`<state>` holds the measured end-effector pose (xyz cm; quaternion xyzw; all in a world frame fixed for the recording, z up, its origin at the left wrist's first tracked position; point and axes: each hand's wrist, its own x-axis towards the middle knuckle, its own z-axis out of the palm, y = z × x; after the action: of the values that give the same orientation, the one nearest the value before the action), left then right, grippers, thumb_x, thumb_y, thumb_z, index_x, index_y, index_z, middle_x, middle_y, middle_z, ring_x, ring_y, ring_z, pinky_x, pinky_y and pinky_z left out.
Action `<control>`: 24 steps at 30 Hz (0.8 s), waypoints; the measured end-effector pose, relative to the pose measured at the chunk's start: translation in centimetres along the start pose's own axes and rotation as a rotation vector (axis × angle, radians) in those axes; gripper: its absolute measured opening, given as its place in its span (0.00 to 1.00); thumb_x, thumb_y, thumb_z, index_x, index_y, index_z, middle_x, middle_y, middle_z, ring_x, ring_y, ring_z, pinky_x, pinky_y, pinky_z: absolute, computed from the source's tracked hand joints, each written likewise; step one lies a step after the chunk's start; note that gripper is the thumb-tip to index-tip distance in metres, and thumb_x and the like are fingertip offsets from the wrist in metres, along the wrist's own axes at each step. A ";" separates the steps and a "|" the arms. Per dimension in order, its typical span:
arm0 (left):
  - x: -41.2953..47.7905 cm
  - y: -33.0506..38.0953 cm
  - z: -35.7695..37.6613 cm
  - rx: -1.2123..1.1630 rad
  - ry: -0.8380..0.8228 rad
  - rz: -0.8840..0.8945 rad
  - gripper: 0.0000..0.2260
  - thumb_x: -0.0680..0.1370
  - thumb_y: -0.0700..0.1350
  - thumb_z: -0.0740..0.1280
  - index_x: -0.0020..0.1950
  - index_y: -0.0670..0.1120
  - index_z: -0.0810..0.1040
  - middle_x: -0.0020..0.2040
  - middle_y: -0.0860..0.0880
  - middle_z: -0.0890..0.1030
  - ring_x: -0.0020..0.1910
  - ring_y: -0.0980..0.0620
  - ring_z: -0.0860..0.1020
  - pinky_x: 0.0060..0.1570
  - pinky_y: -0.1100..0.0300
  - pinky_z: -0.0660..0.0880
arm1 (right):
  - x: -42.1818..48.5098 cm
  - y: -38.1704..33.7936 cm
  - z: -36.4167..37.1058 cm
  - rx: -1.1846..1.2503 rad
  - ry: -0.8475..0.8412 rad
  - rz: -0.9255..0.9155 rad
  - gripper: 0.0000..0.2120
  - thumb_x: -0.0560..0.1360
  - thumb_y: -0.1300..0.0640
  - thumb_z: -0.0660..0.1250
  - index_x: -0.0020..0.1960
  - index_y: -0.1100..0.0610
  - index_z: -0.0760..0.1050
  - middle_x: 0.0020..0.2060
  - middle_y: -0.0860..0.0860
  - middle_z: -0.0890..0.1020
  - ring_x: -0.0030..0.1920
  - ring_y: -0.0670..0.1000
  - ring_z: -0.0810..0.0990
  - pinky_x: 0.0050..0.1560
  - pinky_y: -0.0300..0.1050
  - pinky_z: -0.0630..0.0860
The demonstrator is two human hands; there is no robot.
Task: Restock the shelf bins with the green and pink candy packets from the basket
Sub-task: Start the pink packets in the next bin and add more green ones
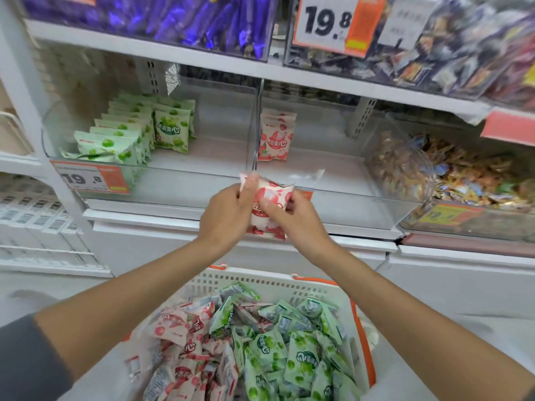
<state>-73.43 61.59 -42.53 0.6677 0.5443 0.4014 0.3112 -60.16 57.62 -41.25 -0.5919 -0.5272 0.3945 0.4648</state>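
Both hands hold a small stack of pink candy packets (267, 208) in front of the clear shelf bins. My left hand (227, 211) grips the stack's left side and my right hand (292, 217) grips its right side. Below them, the white basket (278, 285) with orange handles holds several pink packets (185, 342) on its left and green packets (289, 348) on its right. The left bin (185, 180) has rows of green packets (127, 137) standing in it. The middle bin (347, 195) holds a few upright pink packets (276, 137) at its back left.
A bin of mixed wrapped sweets (451, 172) stands to the right. The shelf above carries purple packets (202, 21) and a 19.8 price sign (330, 21). Another price tag (89, 179) hangs on the left bin's front. White shelving runs at the left.
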 end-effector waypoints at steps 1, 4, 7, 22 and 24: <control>1.1 0.5 -0.8 0.022 0.018 -0.016 0.34 0.75 0.72 0.45 0.44 0.48 0.79 0.40 0.51 0.81 0.42 0.48 0.79 0.44 0.53 0.74 | 0.8 -1.2 -1.0 0.041 0.046 -0.017 0.13 0.76 0.56 0.69 0.57 0.62 0.74 0.47 0.55 0.83 0.38 0.42 0.82 0.38 0.38 0.79; 4.1 0.8 -2.8 0.186 0.117 -0.015 0.18 0.79 0.62 0.56 0.44 0.49 0.74 0.40 0.53 0.78 0.44 0.46 0.77 0.42 0.54 0.69 | 4.8 -4.4 -4.6 0.090 0.270 -0.050 0.14 0.75 0.55 0.71 0.56 0.63 0.75 0.44 0.52 0.84 0.34 0.42 0.82 0.33 0.35 0.76; 6.7 -0.1 -3.9 0.468 0.170 0.085 0.07 0.79 0.51 0.60 0.44 0.52 0.73 0.39 0.54 0.79 0.41 0.46 0.77 0.39 0.55 0.69 | 10.3 -5.1 -6.4 -0.083 0.272 0.027 0.18 0.74 0.50 0.72 0.56 0.61 0.74 0.51 0.53 0.83 0.44 0.48 0.82 0.41 0.41 0.79; 8.8 -3.2 -3.5 0.632 0.216 0.166 0.17 0.79 0.46 0.58 0.30 0.49 0.61 0.25 0.51 0.67 0.26 0.47 0.66 0.28 0.59 0.56 | 23.1 2.7 -2.5 -0.509 0.138 0.260 0.29 0.63 0.51 0.77 0.61 0.57 0.72 0.55 0.51 0.80 0.56 0.52 0.79 0.58 0.46 0.78; 8.7 -3.1 -3.6 0.630 0.215 0.170 0.17 0.79 0.45 0.58 0.30 0.49 0.60 0.25 0.51 0.67 0.28 0.46 0.66 0.28 0.59 0.55 | 22.0 1.6 -2.2 -0.524 0.137 0.201 0.21 0.70 0.54 0.75 0.59 0.59 0.72 0.52 0.50 0.79 0.53 0.51 0.78 0.54 0.43 0.76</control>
<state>-77.33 70.65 -41.74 0.7277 0.6138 0.3062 -0.0039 -54.75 79.15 -41.69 -0.7665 -0.5172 0.2479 0.2891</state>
